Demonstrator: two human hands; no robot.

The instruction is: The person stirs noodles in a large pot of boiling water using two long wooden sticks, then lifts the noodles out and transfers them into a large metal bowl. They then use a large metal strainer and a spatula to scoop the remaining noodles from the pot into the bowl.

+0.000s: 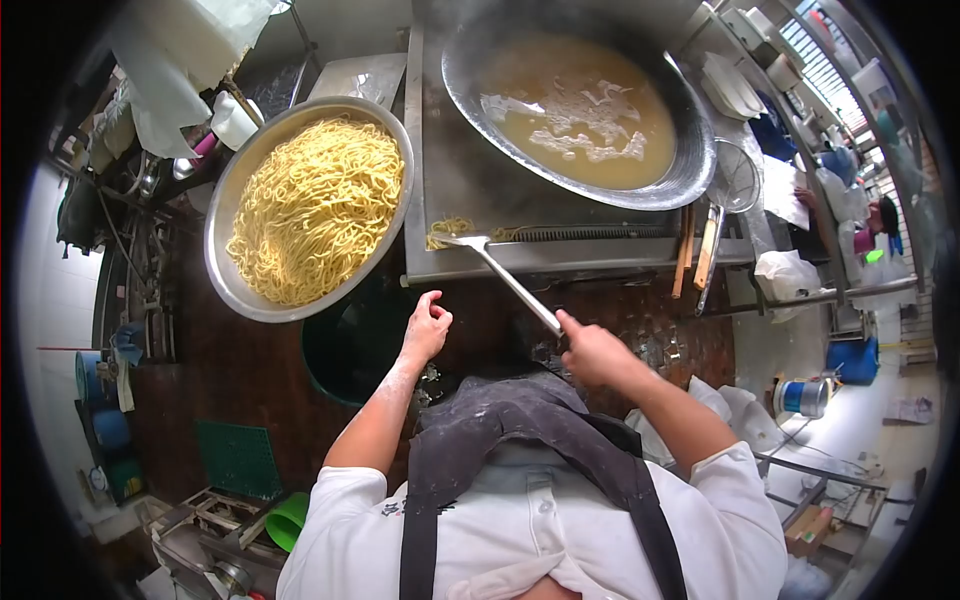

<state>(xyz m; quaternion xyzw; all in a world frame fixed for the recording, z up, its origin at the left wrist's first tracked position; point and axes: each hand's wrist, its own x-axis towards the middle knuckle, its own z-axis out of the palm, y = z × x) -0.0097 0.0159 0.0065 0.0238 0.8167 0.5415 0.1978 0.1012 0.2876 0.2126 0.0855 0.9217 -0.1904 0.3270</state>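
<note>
My right hand (597, 352) is closed around the handle of a long-handled metal scraper (515, 285). The scraper's flat, widened end rests at the stove's front ledge, against a small clump of stray noodles (450, 228). My left hand (428, 328) hangs in the air in front of the stove edge, its fingers loosely bent and nothing visible in them. To its upper left stands a large metal bowl (216, 262) heaped with yellow noodles (318, 212). A big wok (694, 150) on the stove holds cloudy, yellowish liquid (520, 75) with pale foam on top.
A wire strainer (737, 178) and wooden-handled tools (684, 255) lean at the stove's right end. Below the noodle bowl stands a dark green bin (335, 350). Shelves with containers and bags line the right side. White plastic bags (750, 415) lie at the lower right.
</note>
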